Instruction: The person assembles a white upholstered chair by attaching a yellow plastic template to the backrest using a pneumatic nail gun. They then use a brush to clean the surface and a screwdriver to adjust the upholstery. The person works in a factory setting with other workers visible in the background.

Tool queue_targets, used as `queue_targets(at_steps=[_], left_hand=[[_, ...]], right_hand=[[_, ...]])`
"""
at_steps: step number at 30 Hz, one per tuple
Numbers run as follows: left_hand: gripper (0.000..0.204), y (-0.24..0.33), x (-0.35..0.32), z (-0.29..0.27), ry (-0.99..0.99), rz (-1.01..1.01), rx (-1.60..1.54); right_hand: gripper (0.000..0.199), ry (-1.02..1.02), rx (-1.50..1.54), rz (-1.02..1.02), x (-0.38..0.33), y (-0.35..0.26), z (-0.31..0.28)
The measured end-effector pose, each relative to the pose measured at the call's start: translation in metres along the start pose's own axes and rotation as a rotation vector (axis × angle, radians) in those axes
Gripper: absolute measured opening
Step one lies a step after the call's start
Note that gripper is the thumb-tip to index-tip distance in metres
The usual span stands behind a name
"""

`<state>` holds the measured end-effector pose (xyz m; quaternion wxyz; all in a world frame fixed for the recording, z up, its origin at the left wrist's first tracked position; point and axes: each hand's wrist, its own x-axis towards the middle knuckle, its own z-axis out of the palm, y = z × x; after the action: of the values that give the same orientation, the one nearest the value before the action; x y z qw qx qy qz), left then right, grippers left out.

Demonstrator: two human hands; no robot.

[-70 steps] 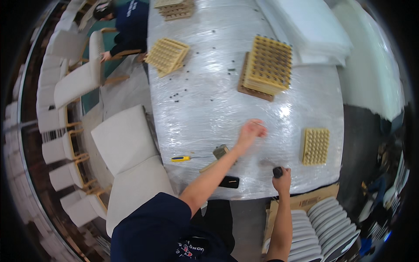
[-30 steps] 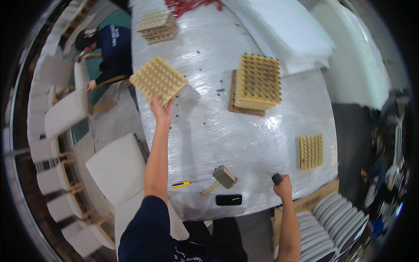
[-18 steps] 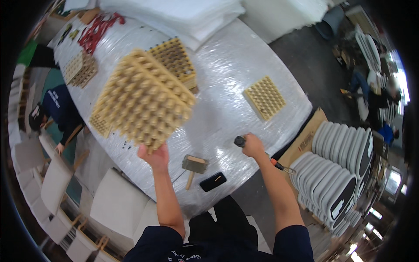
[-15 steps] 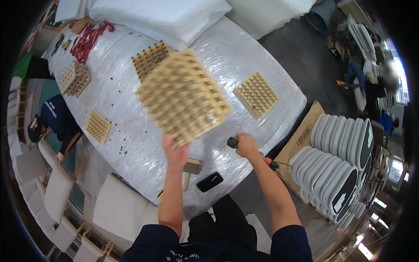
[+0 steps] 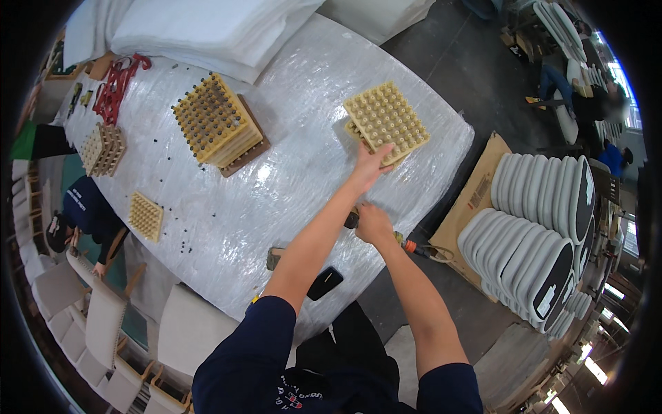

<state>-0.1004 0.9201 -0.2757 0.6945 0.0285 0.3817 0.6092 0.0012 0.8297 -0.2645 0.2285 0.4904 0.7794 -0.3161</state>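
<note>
My left hand (image 5: 372,165) grips the near edge of a square yellowish peg tray (image 5: 386,114), studded with rows of short pegs. The tray is over a second one at the right of the table; whether the two touch is hard to tell. My right hand (image 5: 374,224) is closed round a dark-ended hand tool (image 5: 352,219), mostly hidden by my fingers, with an orange hose fitting (image 5: 410,245) behind it. Further left stands a stack of peg trays (image 5: 214,117), its pegs tipped with dark caps, on a brown board (image 5: 248,160).
The table (image 5: 296,172) is wrapped in plastic film. On it lie a phone (image 5: 325,283), a mallet-like block (image 5: 274,259), another peg tray (image 5: 145,216), red straps (image 5: 114,93) and white padding (image 5: 200,34). Stacked grey cushions (image 5: 517,241) stand right; a person (image 5: 89,207) bends at left.
My left hand has carried the peg tray from mid-table to the right, over the other tray. The capped stack now shows fully. My right hand has shifted slightly left with the tool.
</note>
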Motion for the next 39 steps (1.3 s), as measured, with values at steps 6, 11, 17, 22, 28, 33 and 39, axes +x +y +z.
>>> queue_targets(at_steps=[6,11,17,22,28,33,39], left_hand=[[0.046,-0.024,0.012,-0.007,0.041,0.103,0.475],[0.031,-0.017,-0.012,-0.052,0.253,0.252,0.927],[0.014,0.029,-0.107,-0.161,0.358,0.244,0.404],[0.012,0.101,-0.256,-0.344,1.055,0.525,0.209],[0.037,0.221,-0.342,-0.455,1.568,0.659,1.091],[0.048,0.268,-0.346,-0.497,1.547,0.402,0.776],[0.046,0.275,-0.333,-0.511,1.431,0.354,0.324]], right_hand=[[0.045,-0.017,0.077,-0.007,0.001,-0.001,-0.009],[0.048,-0.006,0.053,-0.039,0.006,-0.02,-0.004],[0.042,0.234,0.042,-0.12,-0.003,0.01,0.004],[0.047,0.09,0.005,-0.097,-0.007,-0.037,0.006],[0.045,0.141,-0.04,-0.133,0.003,-0.027,0.008],[0.039,0.07,-0.078,-0.07,0.007,-0.056,0.005],[0.036,0.026,-0.157,0.014,0.013,-0.073,-0.003]])
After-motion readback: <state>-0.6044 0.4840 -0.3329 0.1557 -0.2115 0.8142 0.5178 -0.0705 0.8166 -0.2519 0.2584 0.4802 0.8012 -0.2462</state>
